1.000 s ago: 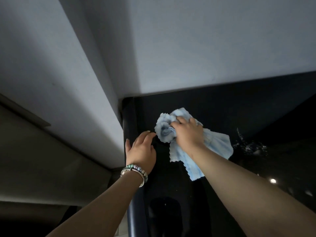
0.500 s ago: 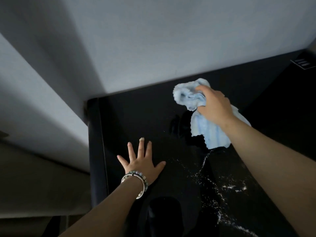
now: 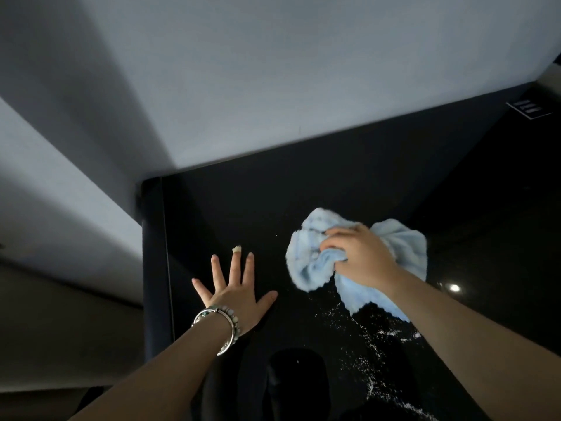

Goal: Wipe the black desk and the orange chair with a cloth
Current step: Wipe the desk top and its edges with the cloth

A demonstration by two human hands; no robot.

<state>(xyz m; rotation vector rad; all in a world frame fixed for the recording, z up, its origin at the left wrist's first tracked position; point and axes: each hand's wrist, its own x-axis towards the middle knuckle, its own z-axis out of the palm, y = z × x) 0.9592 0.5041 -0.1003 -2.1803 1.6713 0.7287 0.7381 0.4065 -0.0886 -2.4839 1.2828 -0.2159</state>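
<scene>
The right hand (image 3: 361,256) gripped the bunched blue cloth (image 3: 306,262) on the desk (image 3: 243,214), at 3 o'clock from the left hand (image 3: 235,294), which lay flat, fingers spread, near the desk's 9 o'clock edge; bare black top stretched toward the wall (image 3: 273,86) at 12

One black desk (image 3: 303,189), one blue cloth (image 3: 306,262), two hands, one bracelet (image 3: 226,325), one small label (image 3: 528,108).

left grip (image 3: 232,291) splayed flat, right grip (image 3: 361,258) clenched
</scene>
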